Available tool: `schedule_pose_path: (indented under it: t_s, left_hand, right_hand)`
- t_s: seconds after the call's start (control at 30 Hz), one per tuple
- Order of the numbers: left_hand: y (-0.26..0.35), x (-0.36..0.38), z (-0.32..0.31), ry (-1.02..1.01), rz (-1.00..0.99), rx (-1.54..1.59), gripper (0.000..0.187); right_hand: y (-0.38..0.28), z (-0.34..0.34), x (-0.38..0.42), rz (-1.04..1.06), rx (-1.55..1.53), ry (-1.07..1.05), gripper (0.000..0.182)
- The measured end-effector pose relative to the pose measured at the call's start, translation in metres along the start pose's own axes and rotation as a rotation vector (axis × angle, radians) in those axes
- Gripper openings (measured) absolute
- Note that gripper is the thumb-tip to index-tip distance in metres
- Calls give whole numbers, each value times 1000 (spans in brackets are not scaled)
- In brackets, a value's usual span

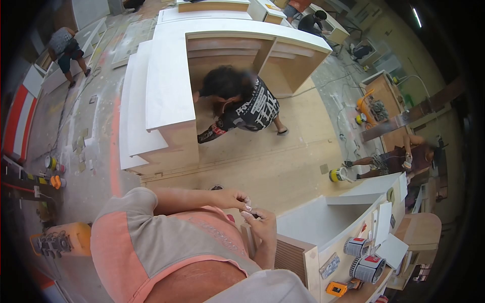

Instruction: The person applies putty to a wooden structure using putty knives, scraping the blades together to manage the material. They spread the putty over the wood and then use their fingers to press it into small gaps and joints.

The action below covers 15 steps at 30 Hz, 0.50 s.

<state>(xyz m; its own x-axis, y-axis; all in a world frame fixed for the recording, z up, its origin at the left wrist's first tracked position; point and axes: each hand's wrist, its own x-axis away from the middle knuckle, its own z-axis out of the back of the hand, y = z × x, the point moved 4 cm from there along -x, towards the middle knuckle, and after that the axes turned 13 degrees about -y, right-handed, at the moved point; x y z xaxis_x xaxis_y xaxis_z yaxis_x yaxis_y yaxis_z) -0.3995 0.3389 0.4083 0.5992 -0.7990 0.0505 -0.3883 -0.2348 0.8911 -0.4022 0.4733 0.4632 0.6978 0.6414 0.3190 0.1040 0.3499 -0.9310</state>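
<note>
My left hand (233, 199) and my right hand (263, 224) meet in front of my chest, fingertips pinched close together. Between them shows a small whitish bit (248, 208), too small to name. The left fingers are bent inward. On the right hand, thumb and index finger are drawn together, with something dark near them that I cannot make out. Below the right hand stands a wooden cabinet with a ribbed brown panel (289, 252).
A person (242, 101) bends into a large white-topped counter (169, 76) ahead. Paint cans (368, 268) and an orange tool (336, 289) rest on the cabinet at right. Another can (337, 174) stands on the floor. Other people work farther off. An orange machine (65, 240) is at left.
</note>
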Motion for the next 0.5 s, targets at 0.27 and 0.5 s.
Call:
schedule_pose_path:
  t_s: [0.27, 0.5]
  left_hand:
    - [17, 18, 3, 245, 41, -229, 22]
    - [2, 9, 14, 424, 25, -194, 20]
  right_hand:
    - [1, -6, -8, -40, -11, 17, 13]
    - [-9, -10, -19, -25, 111, 45, 14]
